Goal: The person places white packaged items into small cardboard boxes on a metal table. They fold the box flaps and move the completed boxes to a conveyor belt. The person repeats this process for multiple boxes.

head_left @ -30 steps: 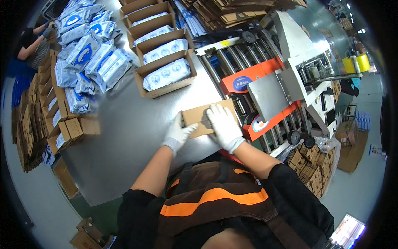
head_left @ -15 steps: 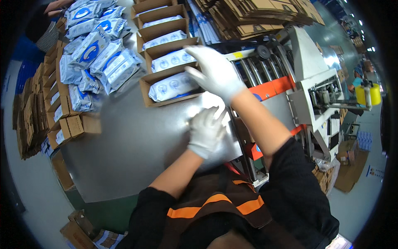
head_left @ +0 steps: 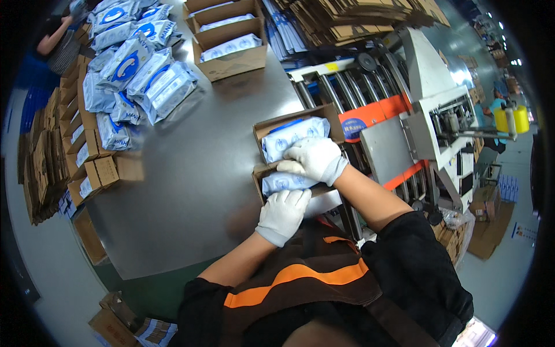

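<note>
With the near box [head_left: 259, 184] taken as the clock's centre, the far box [head_left: 272, 123] is set close by at 12 o'clock, both open-topped on the steel table [head_left: 185, 196], which is spread out toward 9 o'clock. The near pack [head_left: 282, 183], white and blue, is seated in the near box, and the far pack [head_left: 289, 135] in the far box. The near box is met at its 6 o'clock side by the left hand [head_left: 283, 214], gloved in white; its fingers are bent and set side by side, and whether anything is pinched cannot be told. The place where the boxes meet is partly covered by the right hand [head_left: 315, 159], gloved alike, with fingers curled toward 9 o'clock; whether a box wall is pinched there cannot be told, the contact being hidden. A box row [head_left: 240, 65] holding packs is stood at 11 o'clock, and loose packs [head_left: 126, 69] are heaped at 10 o'clock. Side boxes [head_left: 106, 172] are lined up at 9 o'clock. The machine [head_left: 425, 61], fitted with orange guides [head_left: 378, 110], is placed at 2 o'clock, and flat cartons [head_left: 352, 23] are stacked at 1 o'clock.
</note>
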Demonstrator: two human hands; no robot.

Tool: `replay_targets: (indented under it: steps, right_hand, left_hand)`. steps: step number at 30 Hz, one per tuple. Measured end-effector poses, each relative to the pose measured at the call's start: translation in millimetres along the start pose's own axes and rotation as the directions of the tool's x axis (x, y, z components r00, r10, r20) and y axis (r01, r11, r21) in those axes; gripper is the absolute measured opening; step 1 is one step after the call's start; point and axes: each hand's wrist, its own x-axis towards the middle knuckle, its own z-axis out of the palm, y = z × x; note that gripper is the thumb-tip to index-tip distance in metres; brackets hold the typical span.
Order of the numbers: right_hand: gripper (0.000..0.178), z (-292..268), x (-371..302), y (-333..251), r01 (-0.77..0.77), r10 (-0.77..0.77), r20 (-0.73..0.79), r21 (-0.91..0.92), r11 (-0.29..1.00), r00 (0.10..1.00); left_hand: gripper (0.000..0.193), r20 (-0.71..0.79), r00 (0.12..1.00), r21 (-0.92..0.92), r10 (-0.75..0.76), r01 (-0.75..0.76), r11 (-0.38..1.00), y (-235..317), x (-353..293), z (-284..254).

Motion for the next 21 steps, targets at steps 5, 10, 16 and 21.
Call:
replay_targets:
  steps: [5, 10, 16, 21]
  right_hand:
    - [0.01, -8.5, -72.2, 17.8, 0.119, 0.35, -0.58, 0.619, 0.776, 0.735]
    - [0.029, 36.1, -117.6, 10.0, 0.086, -0.002, -0.324, 0.246, 0.966, 0.946]
    - [0.044, 18.4, -74.2, 38.6, -0.139, 0.086, 0.184, 0.302, 0.943, 0.979]
    - [0.031, 24.4, -95.4, 34.3, 0.09, -0.123, 0.09, 0.309, 0.947, 0.988]
  left_hand:
    - [0.058, -0.354, 0.895, 0.107, -0.271, 0.326, 0.939, -5.5, -19.1, -23.2]
    - [0.072, -0.245, 0.926, -0.208, -0.288, 0.24, 0.948, -35.7, -47.1, 9.8]
    - [0.075, 0.06, 0.962, 0.07, -0.267, 0.262, 0.962, -51.5, 0.8, -26.5]
    - [0.088, -0.082, 0.982, -0.099, -0.171, 0.163, 0.982, -53.1, -18.9, 0.9]
